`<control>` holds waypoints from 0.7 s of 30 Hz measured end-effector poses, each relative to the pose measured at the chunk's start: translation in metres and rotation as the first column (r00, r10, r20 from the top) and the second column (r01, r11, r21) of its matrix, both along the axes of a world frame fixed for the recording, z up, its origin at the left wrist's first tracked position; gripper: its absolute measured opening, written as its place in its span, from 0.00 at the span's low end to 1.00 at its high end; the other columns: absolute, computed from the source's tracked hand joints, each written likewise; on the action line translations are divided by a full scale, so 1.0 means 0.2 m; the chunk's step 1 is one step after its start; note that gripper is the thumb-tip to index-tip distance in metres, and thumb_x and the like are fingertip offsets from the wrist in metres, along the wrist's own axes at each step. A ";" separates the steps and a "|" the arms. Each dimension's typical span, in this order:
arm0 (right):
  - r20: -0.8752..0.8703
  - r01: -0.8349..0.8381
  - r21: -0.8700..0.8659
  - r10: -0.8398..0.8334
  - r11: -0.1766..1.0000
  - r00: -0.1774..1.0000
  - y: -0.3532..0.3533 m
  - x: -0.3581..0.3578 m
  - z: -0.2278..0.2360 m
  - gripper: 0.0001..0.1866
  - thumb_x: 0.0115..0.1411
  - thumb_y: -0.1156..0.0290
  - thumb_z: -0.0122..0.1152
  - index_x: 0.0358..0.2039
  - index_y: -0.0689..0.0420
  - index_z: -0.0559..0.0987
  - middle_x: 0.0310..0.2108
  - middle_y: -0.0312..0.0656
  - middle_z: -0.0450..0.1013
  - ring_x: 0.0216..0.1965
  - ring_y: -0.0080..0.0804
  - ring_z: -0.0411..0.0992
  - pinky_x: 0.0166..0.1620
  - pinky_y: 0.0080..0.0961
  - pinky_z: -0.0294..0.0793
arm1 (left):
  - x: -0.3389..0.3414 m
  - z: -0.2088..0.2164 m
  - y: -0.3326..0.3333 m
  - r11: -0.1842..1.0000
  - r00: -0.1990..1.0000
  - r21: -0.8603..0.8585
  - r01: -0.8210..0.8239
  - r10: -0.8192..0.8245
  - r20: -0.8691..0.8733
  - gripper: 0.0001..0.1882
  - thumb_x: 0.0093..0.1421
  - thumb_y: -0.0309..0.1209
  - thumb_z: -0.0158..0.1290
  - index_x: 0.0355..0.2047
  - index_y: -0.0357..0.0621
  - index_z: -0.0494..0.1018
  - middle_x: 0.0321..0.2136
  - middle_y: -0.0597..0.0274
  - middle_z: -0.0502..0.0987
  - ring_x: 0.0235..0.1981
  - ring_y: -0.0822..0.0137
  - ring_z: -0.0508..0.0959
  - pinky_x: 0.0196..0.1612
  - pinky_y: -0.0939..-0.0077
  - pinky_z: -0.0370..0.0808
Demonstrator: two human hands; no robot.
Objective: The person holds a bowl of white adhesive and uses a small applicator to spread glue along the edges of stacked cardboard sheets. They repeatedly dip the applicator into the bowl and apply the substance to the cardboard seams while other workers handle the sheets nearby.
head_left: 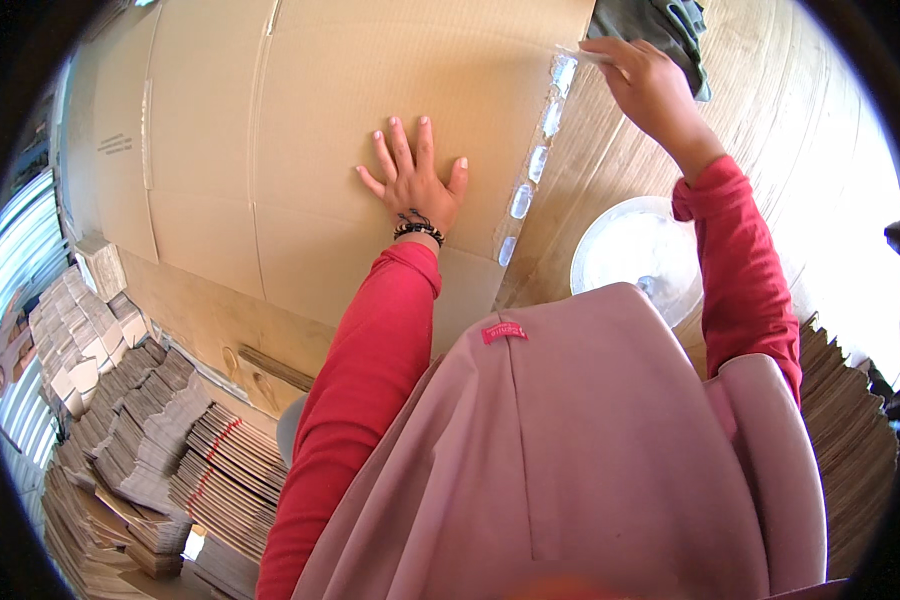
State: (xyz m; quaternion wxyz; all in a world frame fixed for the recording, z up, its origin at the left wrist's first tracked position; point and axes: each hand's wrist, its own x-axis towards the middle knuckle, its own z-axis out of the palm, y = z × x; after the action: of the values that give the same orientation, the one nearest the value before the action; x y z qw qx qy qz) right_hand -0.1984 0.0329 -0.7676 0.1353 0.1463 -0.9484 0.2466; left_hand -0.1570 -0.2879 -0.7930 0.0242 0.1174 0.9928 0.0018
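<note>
A large flattened cardboard box (340,70) lies on the wooden table in front of me. My left hand (415,185) rests on it palm down, with the fingers spread. Along the cardboard's right edge runs a narrow flap with shiny whitish wet-looking patches (538,163). At the far end of this flap my right hand (645,80) is closed in a pinch around a small pale flat piece (595,56), mostly hidden by the fingers. Near my right forearm stands a round white tub (610,250) with whitish contents.
Dark grey cloth (660,25) lies beyond my right hand on the wooden tabletop (780,90). Stacks of folded cardboard (120,430) fill the lower left, with a bundle of cardboard sheets (230,470) beside them. Another cardboard stack (840,440) stands at the right.
</note>
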 end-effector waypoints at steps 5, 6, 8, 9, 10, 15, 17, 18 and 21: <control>0.150 -0.030 0.122 0.012 0.992 0.989 -0.18 0.01 -0.03 0.13 0.55 0.77 0.51 0.39 0.55 0.79 0.32 0.44 0.76 0.35 0.39 0.73 0.39 0.31 0.75 | 0.00 0.02 0.00 1.000 1.000 -0.014 -0.010 0.010 0.029 0.37 0.56 0.53 0.46 0.64 0.59 0.52 0.66 0.54 0.46 0.66 0.48 0.45 0.58 0.30 0.39; 0.220 -0.047 0.142 0.015 0.989 0.975 -0.23 0.09 -0.03 0.14 0.54 0.79 0.51 0.39 0.55 0.79 0.33 0.44 0.77 0.35 0.40 0.73 0.40 0.31 0.75 | 0.01 0.02 0.00 1.000 1.000 -0.016 -0.007 0.007 0.025 0.37 0.56 0.53 0.46 0.64 0.59 0.52 0.66 0.54 0.46 0.66 0.48 0.45 0.59 0.30 0.39; 0.287 -0.222 0.066 0.194 0.973 0.938 -0.35 0.27 -0.01 0.12 0.51 0.77 0.51 0.37 0.58 0.78 0.32 0.45 0.75 0.36 0.40 0.73 0.41 0.31 0.75 | 0.00 0.02 0.00 1.000 1.000 -0.025 -0.008 0.008 0.023 0.37 0.56 0.53 0.46 0.64 0.59 0.52 0.66 0.54 0.46 0.66 0.48 0.44 0.59 0.30 0.39; 0.283 -0.319 0.048 0.293 0.947 0.913 -0.40 0.38 0.02 0.12 0.49 0.76 0.52 0.35 0.57 0.77 0.30 0.43 0.74 0.35 0.39 0.72 0.40 0.31 0.74 | 0.00 0.01 0.00 1.000 1.000 -0.013 -0.006 0.007 0.018 0.37 0.56 0.53 0.46 0.64 0.58 0.52 0.66 0.54 0.46 0.66 0.48 0.44 0.59 0.30 0.39; 0.319 -0.413 0.043 0.379 0.910 0.869 -0.46 0.47 0.06 0.11 0.47 0.75 0.53 0.33 0.57 0.77 0.29 0.42 0.73 0.35 0.38 0.72 0.39 0.31 0.73 | 0.00 0.01 0.00 1.000 1.000 -0.003 -0.006 0.006 0.014 0.37 0.56 0.53 0.46 0.64 0.58 0.52 0.66 0.54 0.46 0.66 0.48 0.44 0.59 0.30 0.39; 0.235 -0.562 -0.145 0.580 0.814 0.780 -0.57 0.65 0.16 0.09 0.46 0.70 0.56 0.30 0.55 0.76 0.24 0.36 0.69 0.32 0.32 0.69 0.35 0.27 0.69 | 0.01 0.00 -0.02 1.000 1.000 0.013 0.007 -0.007 -0.012 0.37 0.56 0.55 0.45 0.64 0.58 0.52 0.66 0.54 0.46 0.66 0.48 0.44 0.59 0.31 0.39; 0.174 -0.554 -0.094 0.561 0.827 0.809 -0.55 0.63 0.15 0.08 0.46 0.69 0.56 0.29 0.54 0.76 0.24 0.34 0.69 0.33 0.31 0.68 0.36 0.26 0.68 | 0.01 -0.01 -0.02 1.000 1.000 0.007 0.008 -0.007 -0.022 0.37 0.56 0.55 0.45 0.64 0.58 0.53 0.66 0.54 0.46 0.66 0.49 0.44 0.59 0.31 0.39; 0.146 -0.547 -0.106 0.557 0.831 0.818 -0.53 0.63 0.13 0.08 0.46 0.69 0.56 0.28 0.54 0.76 0.25 0.33 0.69 0.33 0.30 0.68 0.37 0.26 0.67 | 0.01 -0.01 -0.02 1.000 1.000 0.006 0.006 -0.005 -0.019 0.37 0.56 0.56 0.45 0.64 0.59 0.53 0.66 0.54 0.46 0.66 0.49 0.44 0.59 0.31 0.39; 0.270 -0.641 0.132 0.594 0.756 0.757 -0.52 0.65 0.12 0.08 0.46 0.68 0.55 0.29 0.54 0.77 0.25 0.32 0.68 0.34 0.29 0.67 0.38 0.26 0.66 | 0.00 -0.01 -0.02 1.000 1.000 -0.002 0.002 -0.002 -0.026 0.37 0.56 0.56 0.44 0.64 0.59 0.53 0.66 0.55 0.46 0.66 0.50 0.44 0.59 0.31 0.38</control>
State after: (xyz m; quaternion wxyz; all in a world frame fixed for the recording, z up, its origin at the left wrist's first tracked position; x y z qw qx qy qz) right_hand -0.0680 -0.0709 -0.7440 -0.0726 0.4392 -0.8758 0.1867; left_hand -0.1562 -0.2918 -0.7958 0.0115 0.1185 0.9929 -0.0009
